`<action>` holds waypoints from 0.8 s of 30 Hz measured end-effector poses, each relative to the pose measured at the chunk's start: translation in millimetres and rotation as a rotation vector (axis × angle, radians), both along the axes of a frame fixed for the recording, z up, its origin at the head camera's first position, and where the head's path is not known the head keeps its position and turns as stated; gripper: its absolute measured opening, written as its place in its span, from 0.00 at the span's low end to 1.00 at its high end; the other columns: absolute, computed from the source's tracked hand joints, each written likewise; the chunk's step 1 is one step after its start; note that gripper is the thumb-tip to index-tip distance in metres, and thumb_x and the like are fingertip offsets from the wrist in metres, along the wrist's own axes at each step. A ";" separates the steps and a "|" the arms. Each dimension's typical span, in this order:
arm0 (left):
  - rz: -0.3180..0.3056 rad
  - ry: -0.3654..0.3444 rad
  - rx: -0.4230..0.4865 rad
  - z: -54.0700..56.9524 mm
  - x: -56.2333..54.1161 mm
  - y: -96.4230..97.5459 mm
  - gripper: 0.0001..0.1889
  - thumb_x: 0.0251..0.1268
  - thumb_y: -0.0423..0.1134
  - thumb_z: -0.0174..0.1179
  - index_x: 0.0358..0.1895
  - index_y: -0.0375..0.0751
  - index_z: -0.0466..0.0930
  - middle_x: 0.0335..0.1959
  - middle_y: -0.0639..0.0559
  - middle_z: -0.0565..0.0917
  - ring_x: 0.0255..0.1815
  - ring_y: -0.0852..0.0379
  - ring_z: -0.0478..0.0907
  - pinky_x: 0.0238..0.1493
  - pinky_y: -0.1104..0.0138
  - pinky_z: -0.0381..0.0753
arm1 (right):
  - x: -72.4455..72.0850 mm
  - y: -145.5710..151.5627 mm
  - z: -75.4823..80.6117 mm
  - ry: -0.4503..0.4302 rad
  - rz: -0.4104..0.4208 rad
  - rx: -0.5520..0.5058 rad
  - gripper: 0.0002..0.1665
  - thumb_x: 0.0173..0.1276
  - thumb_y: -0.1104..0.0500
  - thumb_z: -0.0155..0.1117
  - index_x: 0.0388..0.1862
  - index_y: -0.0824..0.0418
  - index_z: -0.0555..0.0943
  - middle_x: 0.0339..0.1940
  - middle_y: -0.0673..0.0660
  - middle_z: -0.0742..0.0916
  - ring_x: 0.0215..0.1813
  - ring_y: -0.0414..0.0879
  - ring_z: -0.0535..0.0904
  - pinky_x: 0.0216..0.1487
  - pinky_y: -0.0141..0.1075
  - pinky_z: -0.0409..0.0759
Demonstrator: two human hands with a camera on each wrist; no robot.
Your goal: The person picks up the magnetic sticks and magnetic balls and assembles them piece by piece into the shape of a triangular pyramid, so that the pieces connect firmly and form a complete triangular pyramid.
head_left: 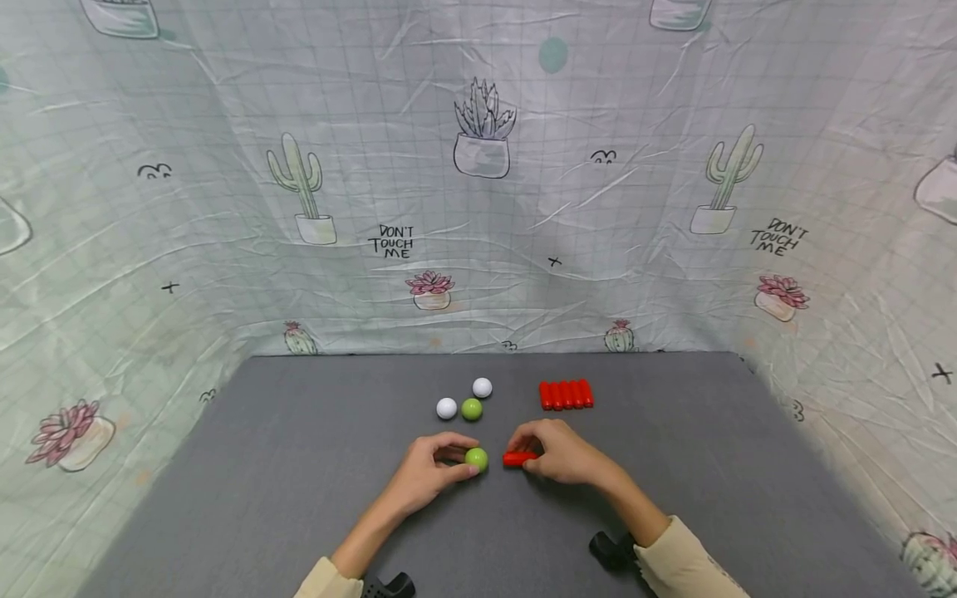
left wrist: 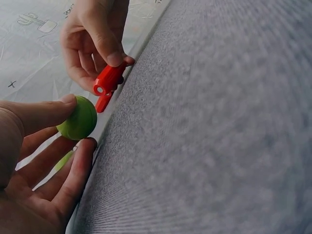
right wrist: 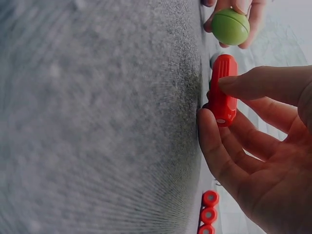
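My left hand [head_left: 428, 475] pinches a glossy green ball [head_left: 476, 459] between thumb and fingertips, low over the grey table. A thin seam runs around the ball [right wrist: 230, 27] in the right wrist view. Just to the right, my right hand [head_left: 562, 453] pinches a short red plastic cylinder [head_left: 519, 458], which lies sideways with one end toward the ball. Grooves run along that cylinder [right wrist: 224, 92], and its near end has a small pale round centre. The thumb lies across its side, with the fingertips behind. A small gap separates ball and cylinder.
Beyond the left hand lie two white balls, one nearer [head_left: 446, 408] and one farther [head_left: 482, 388], and another green ball [head_left: 472, 409]. Several red cylinders [head_left: 566, 395] stand side by side in a row behind the right hand. A printed cloth [head_left: 478, 307] encloses the grey table [head_left: 336, 407].
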State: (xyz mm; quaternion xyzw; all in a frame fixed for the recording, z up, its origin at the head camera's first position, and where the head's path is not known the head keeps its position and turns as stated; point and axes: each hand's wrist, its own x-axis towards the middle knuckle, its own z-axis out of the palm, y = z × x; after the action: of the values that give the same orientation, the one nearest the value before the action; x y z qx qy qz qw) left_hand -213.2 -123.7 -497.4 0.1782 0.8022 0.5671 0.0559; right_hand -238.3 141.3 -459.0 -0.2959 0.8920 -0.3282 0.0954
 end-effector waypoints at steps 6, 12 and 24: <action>0.000 0.002 -0.019 2.7 2.1 2.3 0.18 0.63 0.39 0.73 0.56 0.41 0.87 0.52 0.47 0.90 0.47 0.58 0.88 0.44 0.70 0.85 | 1.9 -0.9 2.2 0.000 0.005 -0.009 0.16 0.60 0.73 0.70 0.45 0.60 0.88 0.40 0.50 0.89 0.43 0.41 0.82 0.47 0.35 0.81; 0.012 0.014 -0.026 3.4 2.4 4.7 0.18 0.62 0.39 0.74 0.55 0.42 0.87 0.51 0.47 0.90 0.44 0.57 0.88 0.42 0.71 0.84 | 1.5 -0.4 3.7 0.004 0.012 -0.030 0.15 0.60 0.72 0.70 0.45 0.59 0.88 0.40 0.50 0.89 0.43 0.42 0.82 0.47 0.37 0.82; 0.001 -0.004 0.015 2.2 4.7 9.4 0.19 0.61 0.37 0.74 0.55 0.38 0.87 0.48 0.43 0.91 0.42 0.59 0.88 0.37 0.67 0.87 | 1.5 -1.2 0.7 0.010 0.031 -0.035 0.16 0.60 0.72 0.71 0.45 0.57 0.88 0.39 0.49 0.89 0.43 0.41 0.82 0.47 0.38 0.81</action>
State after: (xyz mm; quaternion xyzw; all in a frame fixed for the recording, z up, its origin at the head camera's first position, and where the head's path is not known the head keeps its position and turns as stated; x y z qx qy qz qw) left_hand -208.4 -114.3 -495.2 0.1770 0.7978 0.5737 0.0559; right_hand -236.8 140.1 -458.3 -0.3129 0.8818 -0.3410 0.0909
